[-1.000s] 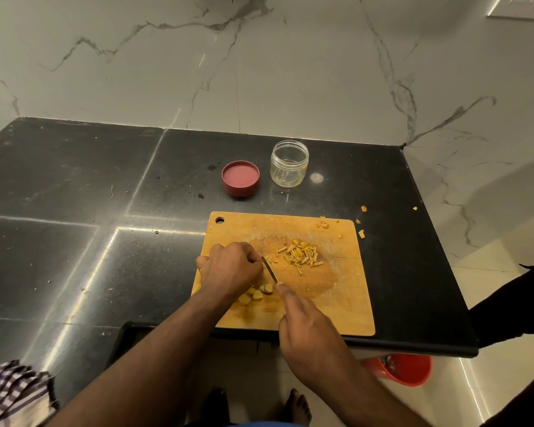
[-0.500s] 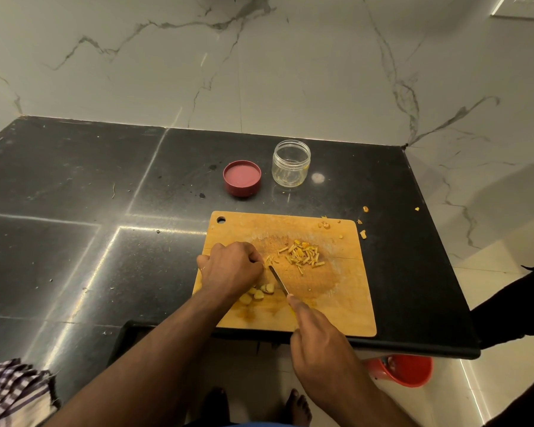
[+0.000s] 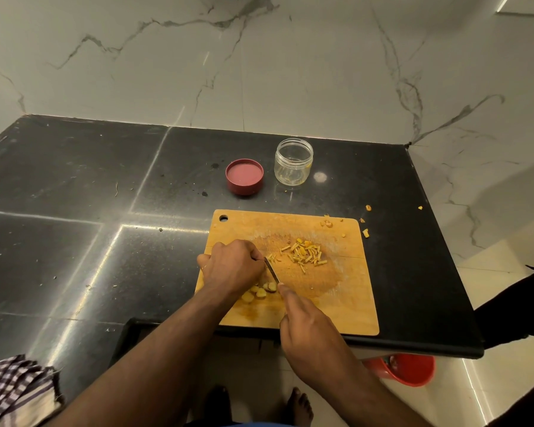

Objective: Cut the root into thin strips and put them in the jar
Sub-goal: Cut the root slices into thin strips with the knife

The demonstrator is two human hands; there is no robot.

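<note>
The left hand (image 3: 232, 266) pins a root slice on the cutting board (image 3: 346, 306), fingers curled over it; the right hand (image 3: 305, 328) grips the knife (image 3: 272, 270). Better keep knuckles ahead of fingertips, cutting narrow strips. The jar (image 3: 293, 161) waits open behind.
</note>
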